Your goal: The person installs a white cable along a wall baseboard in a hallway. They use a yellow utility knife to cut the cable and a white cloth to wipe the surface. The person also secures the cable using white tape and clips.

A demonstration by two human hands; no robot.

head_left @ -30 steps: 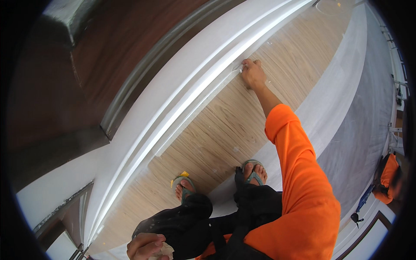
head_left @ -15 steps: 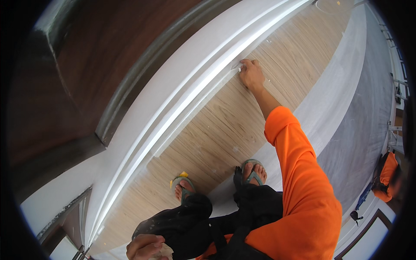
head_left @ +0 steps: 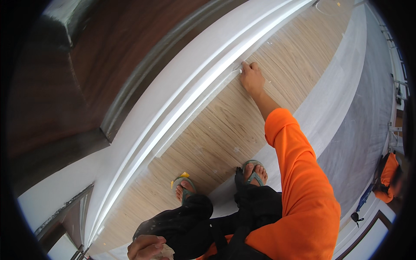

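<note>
Right hand [head_left: 252,79] shifted slightly back | curled at floor's [head_left: 216,132] far edge, grip unclear | left hand [head_left: 145,248] closed round pale wad [head_left: 167,251] | uneven pressure might disturb white strip [head_left: 216,89]

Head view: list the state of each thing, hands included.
Right hand: reaching down, fingers bent at the strip's end; grip unclear
White strip: laid along the floor's edge
Left hand: curled around a pale wad
Pale wad: partly hidden
Sleeve: cuff turned back
Sandals: both worn
Trousers: pale spots on left leg
Floor: specked white
Yellow scraps: lying by left sandal
</note>
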